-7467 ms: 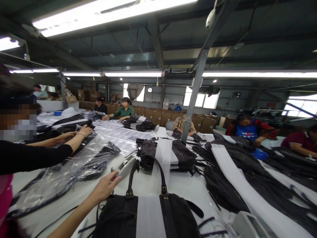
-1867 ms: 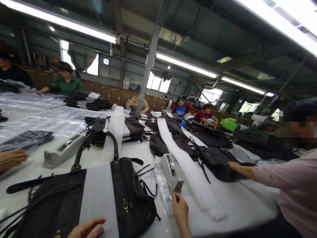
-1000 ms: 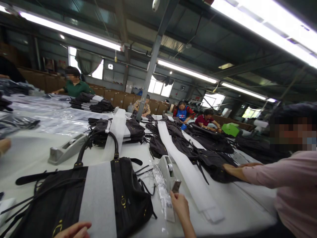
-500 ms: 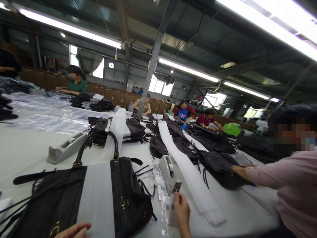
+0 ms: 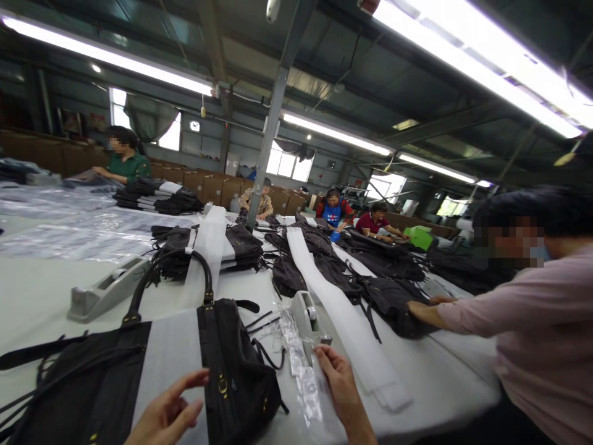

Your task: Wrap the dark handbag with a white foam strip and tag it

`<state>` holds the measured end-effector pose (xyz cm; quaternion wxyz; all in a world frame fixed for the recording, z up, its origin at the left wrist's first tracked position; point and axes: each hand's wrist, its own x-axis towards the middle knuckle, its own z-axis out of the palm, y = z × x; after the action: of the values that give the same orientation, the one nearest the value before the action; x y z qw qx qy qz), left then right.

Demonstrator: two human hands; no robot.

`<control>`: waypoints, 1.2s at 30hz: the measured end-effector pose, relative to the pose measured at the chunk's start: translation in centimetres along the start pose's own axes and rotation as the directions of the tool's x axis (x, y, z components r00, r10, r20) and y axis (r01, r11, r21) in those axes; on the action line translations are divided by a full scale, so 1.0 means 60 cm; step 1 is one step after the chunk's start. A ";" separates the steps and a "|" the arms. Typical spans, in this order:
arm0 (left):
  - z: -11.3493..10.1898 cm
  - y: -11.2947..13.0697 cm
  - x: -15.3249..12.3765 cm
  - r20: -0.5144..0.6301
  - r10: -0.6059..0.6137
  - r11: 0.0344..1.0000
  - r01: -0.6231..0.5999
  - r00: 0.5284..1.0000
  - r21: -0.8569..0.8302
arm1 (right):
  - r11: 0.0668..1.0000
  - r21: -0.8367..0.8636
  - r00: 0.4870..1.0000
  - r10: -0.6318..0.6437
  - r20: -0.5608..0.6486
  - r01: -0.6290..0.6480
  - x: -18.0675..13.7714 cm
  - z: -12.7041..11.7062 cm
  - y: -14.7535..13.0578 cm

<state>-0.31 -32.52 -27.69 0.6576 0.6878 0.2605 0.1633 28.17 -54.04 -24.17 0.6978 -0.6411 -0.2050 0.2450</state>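
Note:
A black handbag (image 5: 231, 364) lies flat on the white table (image 5: 37, 296) in front of me, wrapped by a white foam strip (image 5: 167, 358). My left hand (image 5: 167, 411) hovers over that strip, fingers apart and empty. My right hand (image 5: 340, 386) is just right of the bag, in front of a grey tape dispenser (image 5: 303, 312). Its fingers pinch a clear strip (image 5: 319, 395); whether this is tape is unclear. A crinkled clear packet (image 5: 296, 358) lies between the bag and my right hand.
A second tape dispenser (image 5: 104, 293) sits at left. Stacked black bags (image 5: 236, 244), a long foam strip (image 5: 343, 321) and a row of bags (image 5: 384, 290) lie beyond. A co-worker's hand (image 5: 424, 309) presses a bag at right. A steel post (image 5: 264, 154) rises mid-table.
My left hand has risen over the foam strip with its fingers spread. My right hand has drawn slightly back from the dispenser with the clear strip. The view has swung a little right.

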 end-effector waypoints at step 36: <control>-0.090 0.065 -0.013 -0.028 0.033 0.994 -0.036 0.999 -0.107 | 0.299 -0.227 0.359 -0.529 0.769 0.927 -0.026 0.403 0.080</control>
<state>-3.42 -28.55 -23.33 0.6871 0.6537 0.2480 0.1975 12.05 -35.48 -26.65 0.3647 -0.5474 -0.7523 -0.0362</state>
